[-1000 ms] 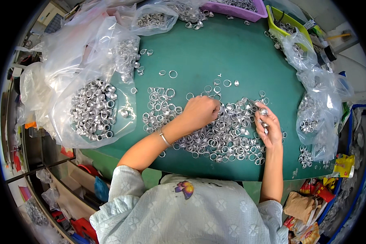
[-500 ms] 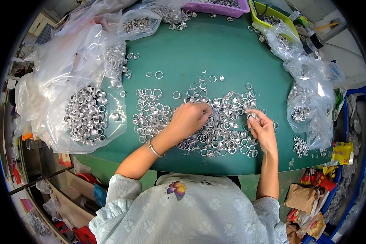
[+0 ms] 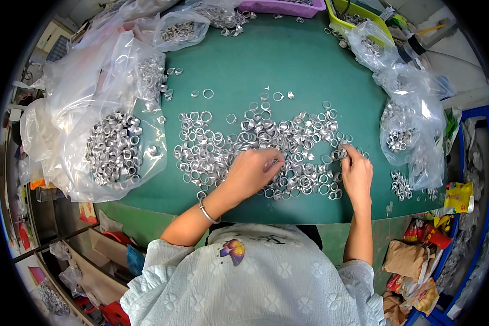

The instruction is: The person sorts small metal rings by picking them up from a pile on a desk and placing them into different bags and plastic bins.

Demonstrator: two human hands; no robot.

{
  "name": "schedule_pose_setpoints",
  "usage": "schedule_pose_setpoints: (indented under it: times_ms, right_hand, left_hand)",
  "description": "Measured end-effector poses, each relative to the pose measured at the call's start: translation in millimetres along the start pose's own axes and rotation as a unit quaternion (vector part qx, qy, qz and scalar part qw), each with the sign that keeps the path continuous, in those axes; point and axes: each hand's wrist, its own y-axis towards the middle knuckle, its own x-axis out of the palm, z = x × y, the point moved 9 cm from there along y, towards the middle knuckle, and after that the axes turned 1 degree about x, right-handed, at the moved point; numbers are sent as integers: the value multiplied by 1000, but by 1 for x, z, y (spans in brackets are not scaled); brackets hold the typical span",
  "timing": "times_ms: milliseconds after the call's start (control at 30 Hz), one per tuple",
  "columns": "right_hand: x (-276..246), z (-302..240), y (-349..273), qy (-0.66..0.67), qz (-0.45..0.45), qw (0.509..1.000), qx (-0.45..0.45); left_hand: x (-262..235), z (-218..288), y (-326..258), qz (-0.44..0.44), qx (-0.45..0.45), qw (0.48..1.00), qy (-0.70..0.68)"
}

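Note:
A wide spread of silver metal rings (image 3: pixel 304 163) lies loose on the green table in front of me. My left hand (image 3: pixel 254 169), with a bangle on its wrist, is among them, its fingers bent and pinched together. What sits between those fingertips is hidden or too small to make out. At the right edge of the spread my right hand (image 3: pixel 357 173) is closed, thumb and forefinger gripping a silver ring (image 3: pixel 341 154). More loose rings lie close around both hands.
Clear plastic bags of rings (image 3: pixel 114 149) stand along the left side, and further ring-filled bags (image 3: pixel 399 122) line the right. A purple basket (image 3: pixel 288 7) and a yellow-green basket (image 3: pixel 358 23) stand at the far edge. A small ring cluster (image 3: pixel 401 185) lies near right.
My right hand has shifted slightly right, turning its back upward with the ring in its fingers. My left hand has moved slightly nearer to me. The whole view has tilted a little.

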Motion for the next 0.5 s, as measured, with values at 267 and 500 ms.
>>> schedule_pose_setpoints:
  times_ms: [267,500]
  right_hand:
    - [-20,29,-5,-31,16,997,70]
    - [-23,66,-22,74,-4,990,116]
  left_hand:
    - [25,-2,-19,-52,-28,994,-89]
    - [37,2,-23,-11,52,993,-105]
